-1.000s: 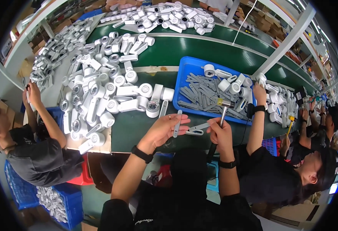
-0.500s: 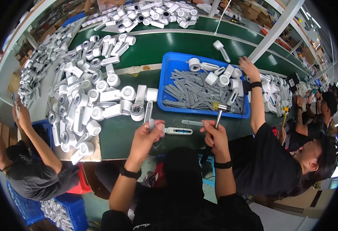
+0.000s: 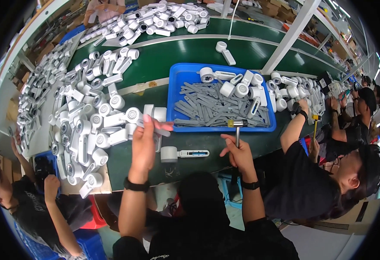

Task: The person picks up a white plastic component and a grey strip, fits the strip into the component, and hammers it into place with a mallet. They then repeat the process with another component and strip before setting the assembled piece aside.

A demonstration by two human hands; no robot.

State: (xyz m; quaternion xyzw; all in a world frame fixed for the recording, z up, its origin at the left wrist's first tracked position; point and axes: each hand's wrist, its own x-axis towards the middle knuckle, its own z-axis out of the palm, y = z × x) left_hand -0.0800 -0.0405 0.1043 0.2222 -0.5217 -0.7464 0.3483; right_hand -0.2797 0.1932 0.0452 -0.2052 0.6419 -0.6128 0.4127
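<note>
Across the smooth green tabletop (image 3: 198, 141), from the left, white plastic fans with round grilles (image 3: 86, 141) lie heaped. The left hand (image 3: 144, 143) pinches a flat light-grey strip (image 3: 163, 132). Pale lettering (image 3: 159, 257), too small to read, marks a black shirt below. A white drum-headed fan (image 3: 169, 154) lies alone, near a blue plastic tray (image 3: 207, 129); the right hand (image 3: 240, 158) grips a yellow-tipped metal hammer (image 3: 237, 124).
</note>
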